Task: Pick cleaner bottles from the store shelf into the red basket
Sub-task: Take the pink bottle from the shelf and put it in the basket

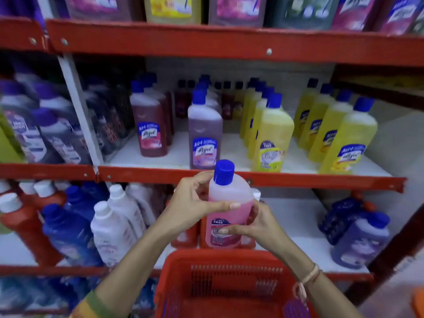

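Above the red basket (229, 278), both hands hold one pink bottle (229, 207) upright, blue cap (224, 172) on top.

Left hand (192, 203): wrapped round the bottle's upper body from the left, thumb lying across the front just above the label, fingers curled behind the shoulder. Clamped on the bottle.

Right hand (257, 223): closed on the lower body from the right, fingertips resting on the label's front. A pale band (309, 275) sits on this wrist (thread or bracelet, cannot tell which).

Bottle position: in front of the red edge of the middle shelf (321, 179), clear of the shelf boards, its base just over the basket's far rim. Basket interior as far as visible shows only its slotted wall.

Middle shelf, left to right: dark red bottle (150, 127), purple bottle (204, 134), then two rows of yellow bottles (273, 136), all blue-capped and upright. Purple bottle stands at the shelf's front edge, directly behind the held bottle's cap.

Lower shelf: red, blue and white bottles (114, 221) crowded at left, a large purple jug (360, 242) at right. View is motion-blurred; label text mostly unreadable.
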{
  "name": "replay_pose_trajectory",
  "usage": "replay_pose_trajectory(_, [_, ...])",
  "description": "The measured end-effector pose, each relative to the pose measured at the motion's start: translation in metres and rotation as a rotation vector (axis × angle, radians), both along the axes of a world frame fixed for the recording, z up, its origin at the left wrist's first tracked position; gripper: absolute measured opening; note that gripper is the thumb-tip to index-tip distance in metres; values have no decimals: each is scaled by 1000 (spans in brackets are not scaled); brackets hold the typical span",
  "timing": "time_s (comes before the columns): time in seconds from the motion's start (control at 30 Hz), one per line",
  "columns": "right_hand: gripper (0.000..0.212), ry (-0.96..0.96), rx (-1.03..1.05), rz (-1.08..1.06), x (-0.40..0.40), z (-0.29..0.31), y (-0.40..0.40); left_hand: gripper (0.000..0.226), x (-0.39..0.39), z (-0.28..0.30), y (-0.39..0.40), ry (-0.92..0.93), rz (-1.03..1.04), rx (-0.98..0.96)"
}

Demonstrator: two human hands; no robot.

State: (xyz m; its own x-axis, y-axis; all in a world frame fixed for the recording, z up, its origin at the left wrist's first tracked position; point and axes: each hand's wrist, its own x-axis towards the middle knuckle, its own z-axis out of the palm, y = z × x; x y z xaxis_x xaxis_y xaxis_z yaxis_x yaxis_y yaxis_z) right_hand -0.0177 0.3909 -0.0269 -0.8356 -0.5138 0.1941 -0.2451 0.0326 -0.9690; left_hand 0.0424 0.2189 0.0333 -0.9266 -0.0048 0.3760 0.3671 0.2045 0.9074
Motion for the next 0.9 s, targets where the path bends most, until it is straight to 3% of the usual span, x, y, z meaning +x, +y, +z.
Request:
replay_pose_trajectory(0.57, [80,-233,446,-37,23,-207,17,58,15,-245,6,-539,1,81])
replay_pose_trajectory(0.8, [67,-286,653,-88,43,-262,5,64,32,-305,7,-685,60,75])
replay_pose_trajectory(0.9, [74,-293,700,-113,47,-274,1,70,33,-322,4,-722,59,46])
